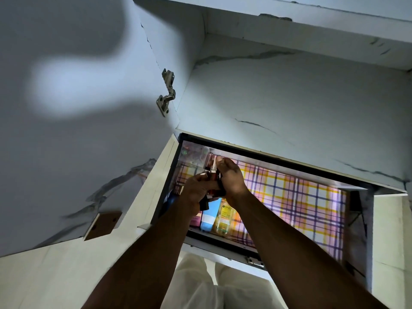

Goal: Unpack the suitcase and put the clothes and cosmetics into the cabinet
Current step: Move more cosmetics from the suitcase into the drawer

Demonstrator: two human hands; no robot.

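Note:
Both hands reach into an open drawer of the white marbled cabinet, lined with plaid paper. My left hand grips a bunch of small dark cosmetic items. My right hand pinches a thin white-tipped tube from that bunch. Below the hands, a blue tube, a yellow Garnier bottle and a pink item lie at the drawer's front left. A clear plastic box sits in the back left corner.
The open cabinet door stands at the left with a metal hinge. A shelf compartment opens above the drawer. White fabric shows below the drawer. The drawer's right part holds only liner.

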